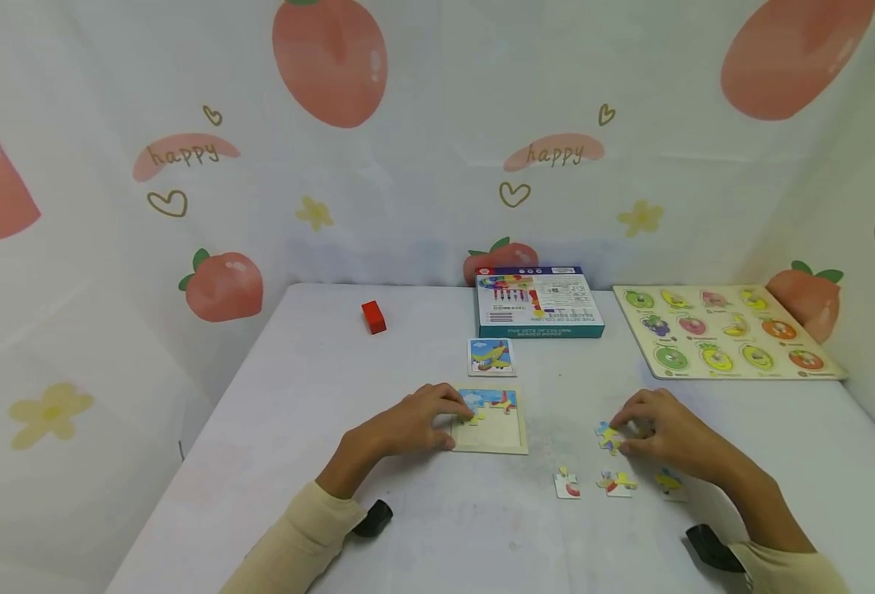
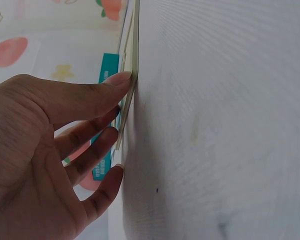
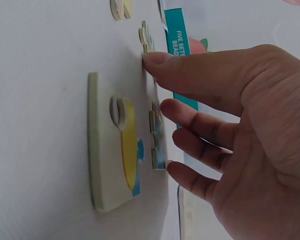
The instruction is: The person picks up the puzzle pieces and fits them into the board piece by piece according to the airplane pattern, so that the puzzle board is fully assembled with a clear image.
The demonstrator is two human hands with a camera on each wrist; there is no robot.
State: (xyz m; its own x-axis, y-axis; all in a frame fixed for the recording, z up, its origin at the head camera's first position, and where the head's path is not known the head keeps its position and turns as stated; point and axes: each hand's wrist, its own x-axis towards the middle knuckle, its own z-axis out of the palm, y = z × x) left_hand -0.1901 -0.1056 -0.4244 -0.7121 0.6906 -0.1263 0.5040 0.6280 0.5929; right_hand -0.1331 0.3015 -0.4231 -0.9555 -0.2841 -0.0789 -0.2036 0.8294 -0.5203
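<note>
A shallow wooden puzzle tray (image 1: pixel 496 445) with a few airplane-picture pieces fitted along its top lies before me. My left hand (image 1: pixel 416 419) rests at its left side, index fingertip over a small yellow part inside. In the left wrist view the thumb touches the tray's edge (image 2: pixel 135 55), the other fingers loosely bent. My right hand (image 1: pixel 663 431) pinches a blue-and-yellow jigsaw piece (image 1: pixel 606 436) between thumb and index finger, low at the table. Another piece (image 3: pixel 157 145) lies by its other fingertips. Nearer me lie a white-and-red piece (image 1: pixel 566 485), a red-and-yellow piece (image 1: pixel 618 485) and a yellow-and-blue piece (image 1: pixel 669 483).
An airplane picture card (image 1: pixel 491 356) lies behind the tray. Farther back stands a flat game box (image 1: pixel 541 305) with a teal side. A wooden fruit board (image 1: pixel 726 330) leans toward the back right corner. At the back left sits a red block (image 1: pixel 373 317). Printed curtains surround the table.
</note>
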